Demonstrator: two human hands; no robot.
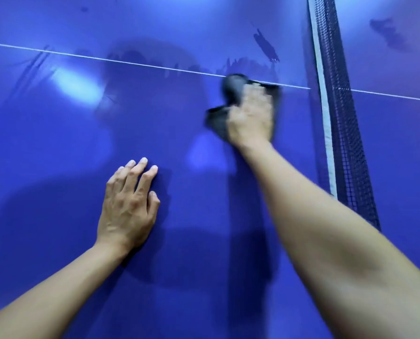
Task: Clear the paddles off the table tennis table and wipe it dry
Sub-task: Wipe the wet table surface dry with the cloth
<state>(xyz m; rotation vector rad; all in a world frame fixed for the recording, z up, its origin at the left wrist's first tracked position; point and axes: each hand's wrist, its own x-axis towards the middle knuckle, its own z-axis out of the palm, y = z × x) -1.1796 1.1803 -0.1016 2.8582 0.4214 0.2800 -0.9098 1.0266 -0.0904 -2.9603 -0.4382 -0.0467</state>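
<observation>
The blue table tennis table [57,133] fills the view, with a thin white centre line [130,62] running across it. My right hand [251,118] presses a dark grey cloth [232,90] flat on the table at the centre line, close to the net; the hand and cloth are blurred. My left hand [128,204] lies flat on the table nearer to me, fingers apart, holding nothing. Dark wet streaks [266,46] show beyond the cloth and along the centre line. No paddles are in view.
The dark net [338,94] with its white top band stands at the right, running from the far edge towards me. Beyond it, the other half of the table carries another wet patch [387,33]. A bright light reflection [77,86] sits at the left.
</observation>
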